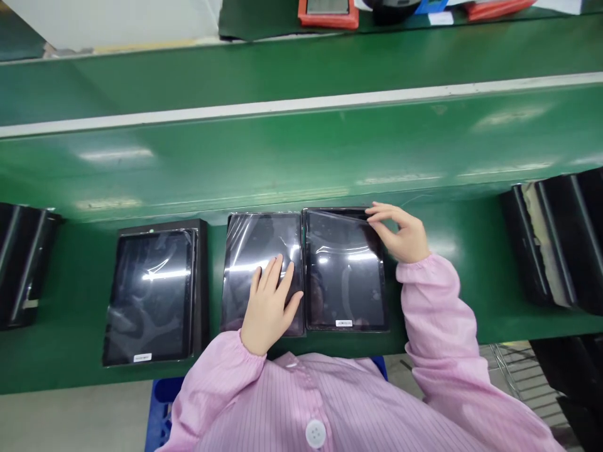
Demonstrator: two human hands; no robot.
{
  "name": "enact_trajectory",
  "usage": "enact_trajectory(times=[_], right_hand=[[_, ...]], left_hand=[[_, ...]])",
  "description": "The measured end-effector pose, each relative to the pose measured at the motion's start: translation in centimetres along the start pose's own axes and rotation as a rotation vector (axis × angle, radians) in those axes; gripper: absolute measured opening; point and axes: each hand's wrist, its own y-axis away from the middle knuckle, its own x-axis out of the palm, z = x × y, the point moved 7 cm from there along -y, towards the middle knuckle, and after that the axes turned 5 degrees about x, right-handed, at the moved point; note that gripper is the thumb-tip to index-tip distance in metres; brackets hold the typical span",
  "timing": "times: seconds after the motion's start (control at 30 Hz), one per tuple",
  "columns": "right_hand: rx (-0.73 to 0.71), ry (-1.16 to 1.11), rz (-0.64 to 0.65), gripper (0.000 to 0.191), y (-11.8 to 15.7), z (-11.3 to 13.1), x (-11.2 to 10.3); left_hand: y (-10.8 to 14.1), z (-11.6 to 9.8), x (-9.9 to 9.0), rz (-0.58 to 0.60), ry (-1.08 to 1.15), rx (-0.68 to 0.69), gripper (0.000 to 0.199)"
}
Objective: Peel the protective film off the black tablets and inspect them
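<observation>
Now, at a green surface [292, 157], a person in a pink striped smock [320, 402] bends over three dark tablet panels set in a row. The right hand [400, 233] pinches clear film [336, 216], lifted at the top edge of the rightmost panel [346, 276]. The left hand [268, 307] lies flat with fingers spread on the middle panel [261, 263], which touches the rightmost one and also wears film. The third panel [148, 295] sits on a black tray [202, 282], just left of the middle panel. One stack of black trays [23, 263] stands far left, another [551, 238] far right. A blue plastic crate [162, 408] shows beneath the surface's near edge. Two red-edged cases [327, 14] [499, 6] lie on a shelf [117, 88] beyond.
</observation>
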Motion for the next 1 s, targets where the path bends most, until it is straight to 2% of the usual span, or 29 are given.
enact_trajectory(times=[0.1,0.23,0.4,0.53,0.8,1.0], right_hand=[[0.132,-0.259,0.075,0.01,0.6,-1.2,-0.9],[0.294,-0.498,0.073,0.021,0.7,-3.4,-1.5],[0.468,-0.555,0.102,0.041,0.5,-4.8,-0.2],[0.504,-0.551,0.083,0.049,0.6,-5.5,0.3],[0.529,-0.492,0.02,0.031,0.5,-6.4,0.8],[0.603,-0.616,-0.046,0.02,0.5,-5.7,1.0]], left_hand=[[-0.2,0.3,0.3,-0.041,0.022,0.0,0.047],[-0.1,0.6,0.1,-0.066,0.042,-0.009,0.046],[0.0,0.8,0.2,-0.038,0.069,-0.029,0.046],[0.0,1.0,0.4,-0.017,0.107,-0.054,0.047],[0.1,1.0,0.4,-0.022,0.105,-0.046,0.047],[0.2,0.9,0.5,-0.007,0.131,-0.029,0.053]])
